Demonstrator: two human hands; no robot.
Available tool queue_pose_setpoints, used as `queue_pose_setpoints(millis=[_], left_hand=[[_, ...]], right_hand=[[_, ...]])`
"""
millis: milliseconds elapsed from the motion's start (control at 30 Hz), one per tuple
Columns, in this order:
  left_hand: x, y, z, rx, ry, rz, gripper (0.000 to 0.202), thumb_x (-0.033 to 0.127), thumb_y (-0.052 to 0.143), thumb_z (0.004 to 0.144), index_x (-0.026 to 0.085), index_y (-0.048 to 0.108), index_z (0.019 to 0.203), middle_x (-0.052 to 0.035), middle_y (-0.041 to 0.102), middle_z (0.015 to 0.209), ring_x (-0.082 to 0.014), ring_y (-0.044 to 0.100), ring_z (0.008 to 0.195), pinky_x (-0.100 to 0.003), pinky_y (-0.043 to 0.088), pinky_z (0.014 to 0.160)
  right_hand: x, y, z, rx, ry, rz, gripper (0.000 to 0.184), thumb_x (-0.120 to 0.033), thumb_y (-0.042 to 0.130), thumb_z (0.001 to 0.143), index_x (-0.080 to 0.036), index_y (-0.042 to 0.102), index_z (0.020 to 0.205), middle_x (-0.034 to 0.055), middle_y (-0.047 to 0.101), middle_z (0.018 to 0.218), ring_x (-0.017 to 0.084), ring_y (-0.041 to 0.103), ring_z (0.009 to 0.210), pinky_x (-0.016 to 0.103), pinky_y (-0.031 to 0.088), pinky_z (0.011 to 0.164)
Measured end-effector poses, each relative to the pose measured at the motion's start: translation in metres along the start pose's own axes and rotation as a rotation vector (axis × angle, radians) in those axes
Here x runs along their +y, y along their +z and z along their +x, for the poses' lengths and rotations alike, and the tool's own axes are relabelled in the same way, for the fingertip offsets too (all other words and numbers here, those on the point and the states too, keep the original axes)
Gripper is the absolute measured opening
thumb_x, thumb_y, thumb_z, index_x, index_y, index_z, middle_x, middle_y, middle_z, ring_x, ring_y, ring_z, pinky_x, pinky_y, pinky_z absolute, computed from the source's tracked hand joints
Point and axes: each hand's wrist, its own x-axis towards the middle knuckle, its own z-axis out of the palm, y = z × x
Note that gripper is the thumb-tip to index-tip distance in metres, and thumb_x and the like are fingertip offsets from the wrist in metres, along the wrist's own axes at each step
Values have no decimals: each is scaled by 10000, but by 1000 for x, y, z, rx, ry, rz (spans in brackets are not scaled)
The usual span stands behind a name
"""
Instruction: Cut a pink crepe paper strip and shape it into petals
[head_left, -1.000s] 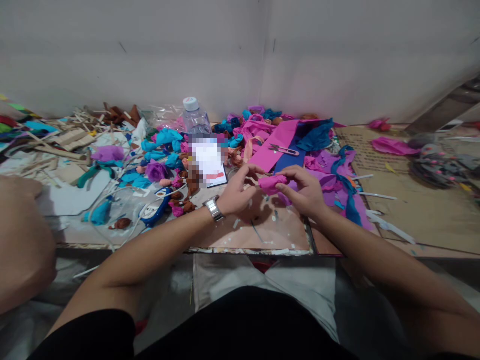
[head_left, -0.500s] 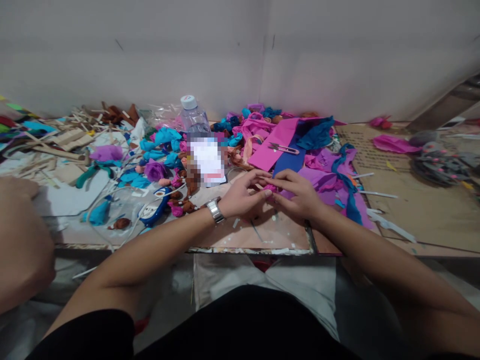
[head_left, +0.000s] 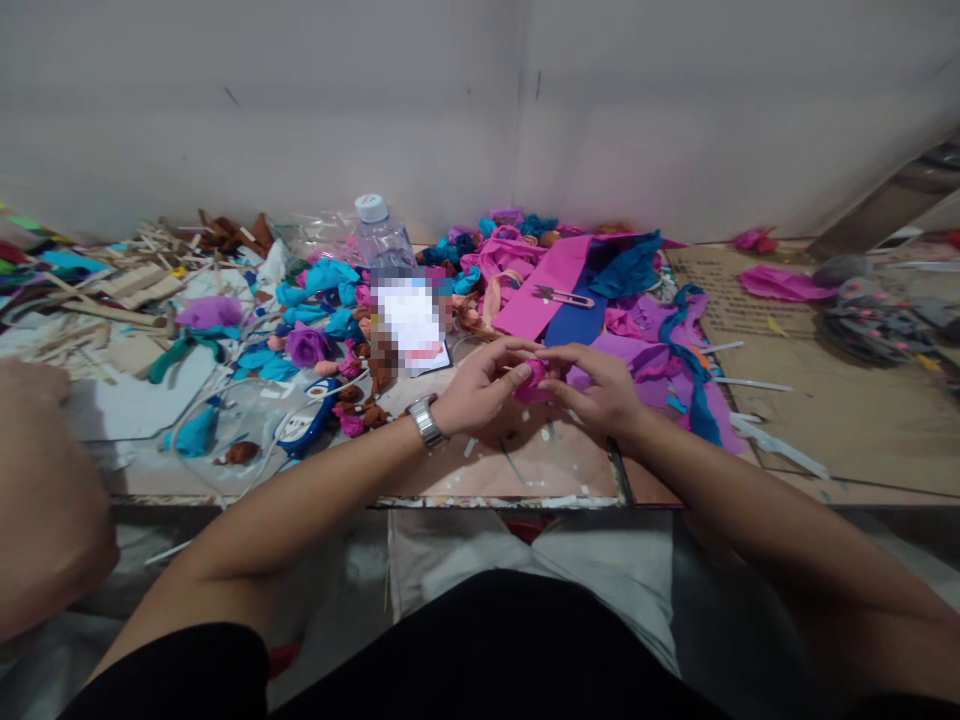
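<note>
Between my two hands, just above the table, is a small magenta crepe-paper flower point(head_left: 532, 382). My left hand point(head_left: 480, 385), with a metal watch on its wrist, grips it with the thumb across its front. My right hand point(head_left: 592, 385) closes on its other side, fingertips meeting those of the left. The fingers hide part of the flower. Behind my hands lie a flat magenta paper sheet point(head_left: 536, 290), a blue sheet point(head_left: 577, 323) and thread snips point(head_left: 562, 297). Crumpled purple paper point(head_left: 634, 360) spreads beside my right hand.
A phone point(head_left: 411, 325) lies left of my hands, with a capped bottle point(head_left: 384, 240) behind it. Paper flowers, a blue tape measure point(head_left: 306, 420), green-handled pliers point(head_left: 169, 358) and wood strips cover the left. Cardboard point(head_left: 825, 420) lies right. Another person's arm point(head_left: 49, 500) is at far left.
The magenta flower now shows more between my hands and hangs lower below the fingers. My fingers have shifted slightly around it. The other person's arm has moved a little.
</note>
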Motion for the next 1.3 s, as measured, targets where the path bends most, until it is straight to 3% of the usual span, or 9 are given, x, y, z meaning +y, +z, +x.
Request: queue_pose_setpoints(millis=[167, 300, 467, 633, 833, 967, 1167, 1300], left_hand=[[0, -2, 0, -20, -4, 48, 445, 594, 647, 972, 199, 701, 1168, -102, 753, 1102, -216, 702, 1017, -366, 557, 919], [-3, -2, 0, -67, -37, -4, 485, 611, 651, 964, 190, 693, 1202, -114, 754, 1146, -220, 707, 1044, -367, 556, 942], [-10, 1, -3, -102, -119, -173, 467, 548, 714, 946, 190, 603, 1224, -116, 739, 1141, -201, 731, 977, -322, 572, 832], [-9, 0, -2, -117, -113, -125, 493, 529, 749, 925, 169, 599, 1227, -126, 728, 1155, -209, 734, 1000, -319, 569, 856], [-7, -1, -2, -110, -119, -126, 505, 507, 744, 937, 168, 582, 1274, -136, 722, 1198, -223, 726, 1061, -346, 562, 922], [-8, -2, -2, -116, -109, -139, 490, 484, 750, 938, 180, 565, 1275, -125, 718, 1193, -209, 716, 1077, -329, 552, 939], [-8, -4, 0, -141, -68, 7, 494, 496, 660, 990, 153, 576, 1335, -162, 691, 1298, -243, 687, 1146, -381, 535, 994], [-10, -5, -1, -197, -53, 162, 456, 535, 536, 1038, 125, 649, 1202, -123, 721, 1135, -222, 670, 1004, -361, 526, 908]], right_hand=[[-2, -1, -1, 0, -4, 11, 358, -349, 748, 965, -297, 708, 1317, 46, 778, 1056, 196, 725, 868, 350, 588, 854], [-2, -2, 1, -31, -18, 13, 403, -365, 748, 966, -316, 691, 1362, 32, 743, 968, 190, 688, 823, 345, 580, 814], [2, -1, 3, -136, -115, 33, 472, -397, 745, 964, -310, 660, 1420, 71, 689, 1068, 209, 665, 932, 358, 582, 839], [6, 1, 1, -97, -100, 27, 397, -381, 734, 970, -302, 706, 1358, 95, 663, 1132, 240, 663, 1044, 405, 588, 928], [2, -1, 3, -56, -109, 25, 470, -321, 734, 971, -336, 659, 1435, 86, 652, 1146, 239, 655, 1069, 402, 585, 940], [-5, -2, 5, -47, -73, 26, 397, -343, 715, 980, -313, 694, 1375, 95, 652, 1145, 253, 654, 1083, 414, 586, 941], [-3, -4, 4, 1, -7, 7, 368, -323, 693, 995, -284, 691, 1361, 106, 705, 1209, 253, 680, 1110, 408, 579, 965], [-1, -5, 3, -20, -17, 0, 379, -296, 669, 1007, -285, 670, 1386, 104, 724, 1256, 265, 684, 1175, 437, 553, 1041]])
